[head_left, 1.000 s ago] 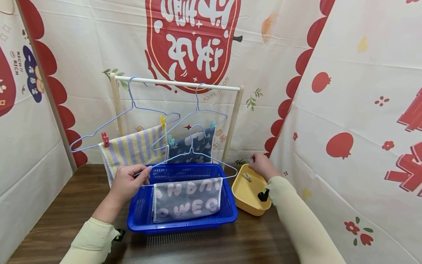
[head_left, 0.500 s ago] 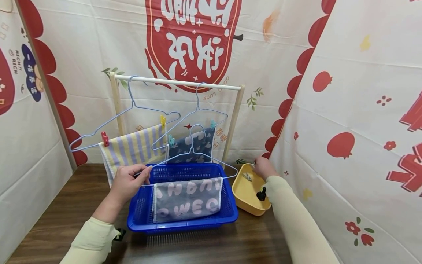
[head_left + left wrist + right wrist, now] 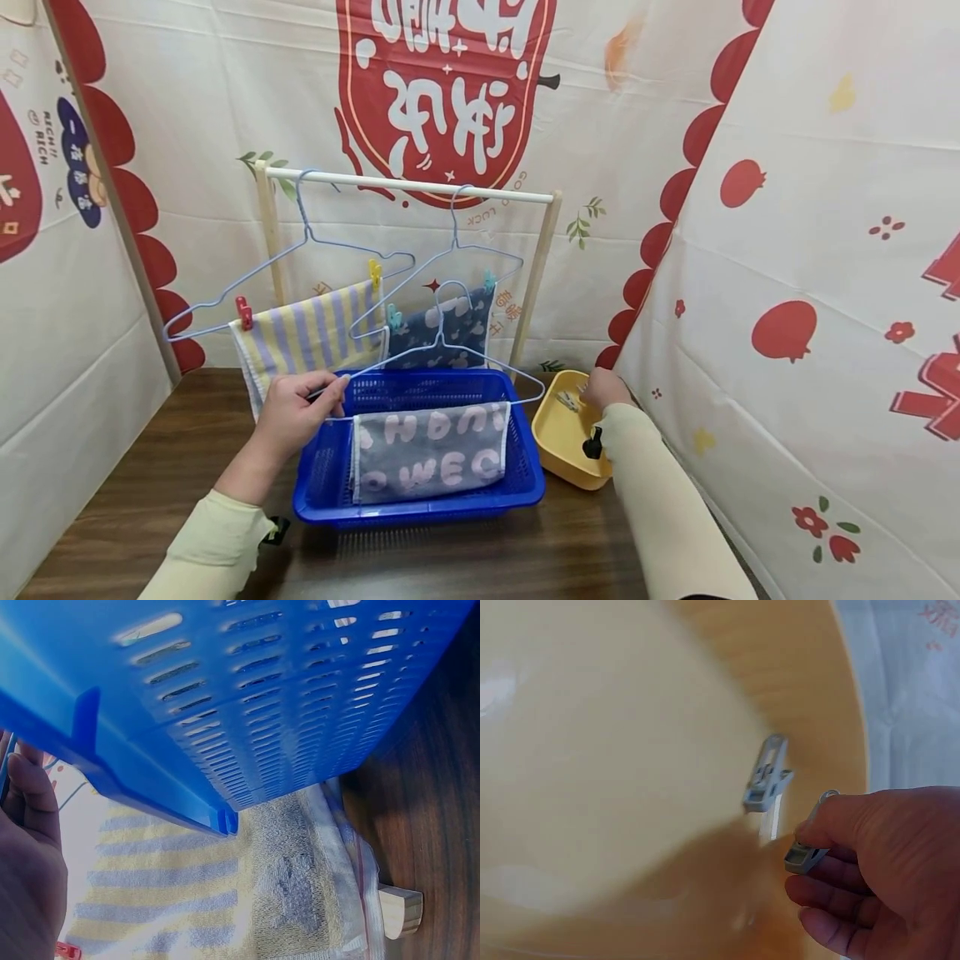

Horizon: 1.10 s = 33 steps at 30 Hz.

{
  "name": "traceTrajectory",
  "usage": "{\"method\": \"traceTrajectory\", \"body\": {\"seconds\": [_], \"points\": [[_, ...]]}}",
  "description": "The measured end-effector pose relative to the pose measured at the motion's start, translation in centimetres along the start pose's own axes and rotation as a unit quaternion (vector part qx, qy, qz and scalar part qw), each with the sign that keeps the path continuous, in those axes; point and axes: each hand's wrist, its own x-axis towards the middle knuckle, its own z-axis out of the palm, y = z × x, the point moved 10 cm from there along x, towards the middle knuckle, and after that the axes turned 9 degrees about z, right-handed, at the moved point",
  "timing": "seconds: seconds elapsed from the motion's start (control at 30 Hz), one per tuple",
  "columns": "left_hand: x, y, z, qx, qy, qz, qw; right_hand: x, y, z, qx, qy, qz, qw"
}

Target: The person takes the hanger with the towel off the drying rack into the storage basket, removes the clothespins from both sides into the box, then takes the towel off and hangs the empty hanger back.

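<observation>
My left hand point(image 3: 294, 417) pinches the left corner of a light blue wire hanger point(image 3: 439, 335) above the blue basket point(image 3: 420, 512). A grey towel point(image 3: 431, 454) with pale pink letters is draped over the hanger's lower bar. At the right, my right hand point(image 3: 606, 390) reaches into the far end of a yellow bin point(image 3: 562, 468). In the right wrist view, its thumb and fingers pinch a grey clothespin point(image 3: 807, 856). A second grey clothespin point(image 3: 766, 776) lies inside the bin, close by. In the left wrist view, the basket's slotted wall fills much of the picture.
Behind the basket stands a rack with a white rail point(image 3: 405, 185). From it hang two hangers, one with a striped towel point(image 3: 311, 329) and one with a dark blue towel point(image 3: 442, 337), held by clothespins. Printed cloth walls enclose the wooden table point(image 3: 172, 467).
My right hand has drawn slightly nearer and lower within the yellow bin. My left hand keeps the hanger in place, while the head view has shifted a little.
</observation>
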Motion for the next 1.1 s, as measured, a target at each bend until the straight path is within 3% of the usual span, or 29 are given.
{"method": "traceTrajectory", "body": {"seconds": [0.27, 0.8, 1.1], "points": [[0.2, 0.0, -0.1, 0.001, 0.001, 0.005, 1.0000, 1.3, 1.3, 1.8, -0.027, -0.002, 0.011, 1.000], [0.1, -0.1, -0.1, 0.000, 0.005, 0.011, 0.9999, 0.2, 0.2, 1.8, -0.056, 0.023, -0.002, 0.998], [0.1, 0.0, 0.0, -0.003, 0.012, 0.007, 0.9999, 0.4, 0.8, 2.1, -0.039, 0.000, 0.017, 0.999]]}}
